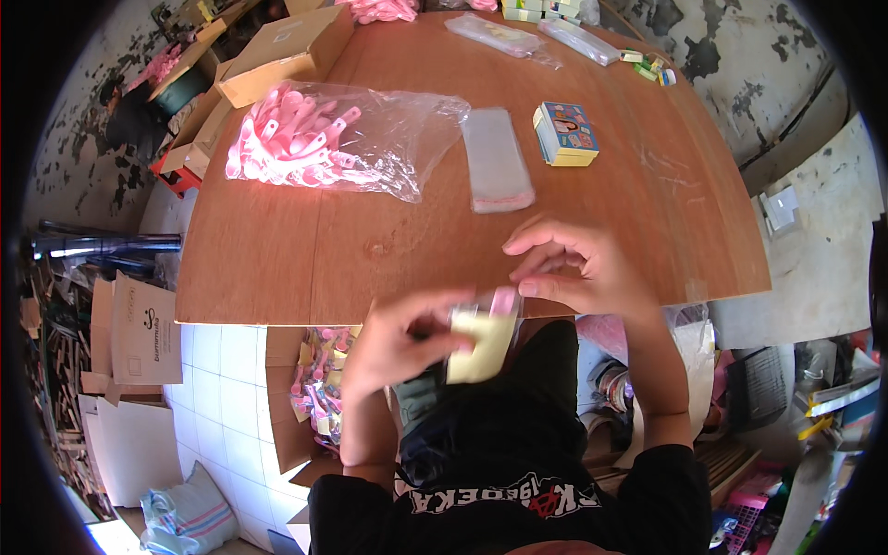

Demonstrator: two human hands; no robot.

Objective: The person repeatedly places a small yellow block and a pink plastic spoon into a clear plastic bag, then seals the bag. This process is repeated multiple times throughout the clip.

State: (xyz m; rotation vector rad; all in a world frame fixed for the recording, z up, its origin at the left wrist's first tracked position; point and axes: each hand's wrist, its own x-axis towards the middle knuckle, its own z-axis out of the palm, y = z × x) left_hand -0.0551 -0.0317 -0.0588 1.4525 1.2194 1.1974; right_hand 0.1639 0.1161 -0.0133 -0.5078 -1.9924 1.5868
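My left hand (404,335), somewhat blurred, grips a clear plastic packet just beyond the table's near edge. Inside the packet are a pale yellow card (481,347) and a pink plastic piece (503,302) whose end shows at the top. My right hand (575,266) is raised beside the packet's upper end, fingers curved and apart, with nothing visible in it. Its thumb tip is close to the pink end; whether they touch I cannot tell. Ahead on the table lie a stack of flat clear sleeves (498,157) and a stack of colourful printed cards (566,135).
A clear bag of pink plastic pieces with holed handles (296,139) lies on the brown wooden table (388,245). A cardboard box (287,54) stands at its far left. Below the near edge, an open carton (285,398) holds several filled packets. More plastic packs (495,35) lie far back.
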